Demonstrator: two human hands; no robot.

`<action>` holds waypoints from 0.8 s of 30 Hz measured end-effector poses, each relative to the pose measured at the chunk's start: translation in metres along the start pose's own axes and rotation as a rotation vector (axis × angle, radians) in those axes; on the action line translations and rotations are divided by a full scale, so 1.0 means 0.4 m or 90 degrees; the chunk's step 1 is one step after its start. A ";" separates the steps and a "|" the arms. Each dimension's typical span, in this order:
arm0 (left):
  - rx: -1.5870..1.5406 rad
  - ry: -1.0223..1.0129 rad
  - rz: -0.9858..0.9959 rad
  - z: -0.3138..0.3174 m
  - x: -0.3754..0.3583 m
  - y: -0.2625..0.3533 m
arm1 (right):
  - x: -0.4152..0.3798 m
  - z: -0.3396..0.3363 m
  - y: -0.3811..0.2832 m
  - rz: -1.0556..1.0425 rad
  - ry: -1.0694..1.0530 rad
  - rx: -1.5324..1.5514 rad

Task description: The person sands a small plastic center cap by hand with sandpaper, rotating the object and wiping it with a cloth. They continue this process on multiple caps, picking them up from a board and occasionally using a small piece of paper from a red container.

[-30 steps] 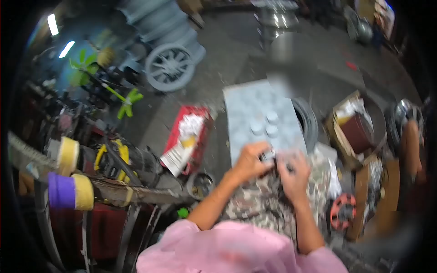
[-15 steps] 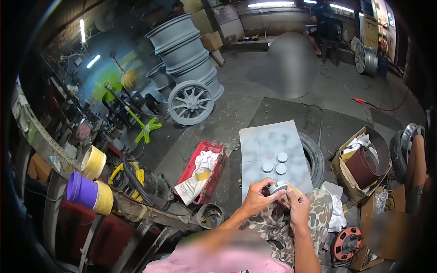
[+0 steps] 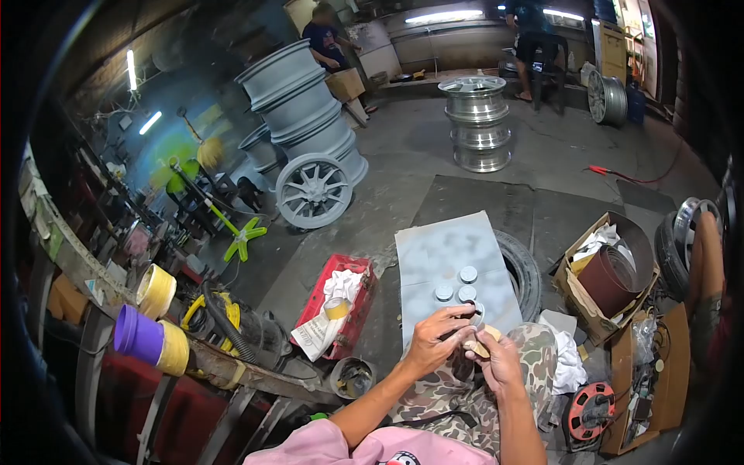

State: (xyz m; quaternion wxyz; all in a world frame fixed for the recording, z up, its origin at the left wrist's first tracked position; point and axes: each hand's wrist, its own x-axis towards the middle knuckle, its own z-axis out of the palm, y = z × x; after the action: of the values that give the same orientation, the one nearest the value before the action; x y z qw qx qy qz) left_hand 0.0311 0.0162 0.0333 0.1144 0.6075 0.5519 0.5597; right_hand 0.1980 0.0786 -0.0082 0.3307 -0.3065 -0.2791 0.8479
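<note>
Your left hand [image 3: 434, 341] and right hand [image 3: 501, 363] nearly meet by the near edge of the grey-blotched board [image 3: 434, 249], where three round caps [image 3: 468, 273] lie just beyond. Your right pinches a folded tan sheet [image 3: 483, 346]; your left fingers grip the fourth cap [image 3: 479, 313] just above it.

Round piece [image 3: 479, 313] partly hidden by the left hand [image 3: 436, 339], tire [image 3: 530, 277] partly hidden by the board [image 3: 430, 252].

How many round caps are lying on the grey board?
3: far cap, left cap and near cap, clustered on the grey board. The left hand may hide others.
</note>
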 end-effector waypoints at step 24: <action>-0.666 0.027 -0.481 -0.045 0.012 -0.096 | -0.007 -0.090 0.024 -0.174 0.032 -0.315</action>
State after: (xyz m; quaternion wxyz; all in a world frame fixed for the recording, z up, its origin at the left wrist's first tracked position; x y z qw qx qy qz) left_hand -0.0053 0.0255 0.0132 0.5738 0.2240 0.3841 0.6878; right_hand 0.2212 0.0804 -0.0376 0.3642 -0.3582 -0.5080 0.6936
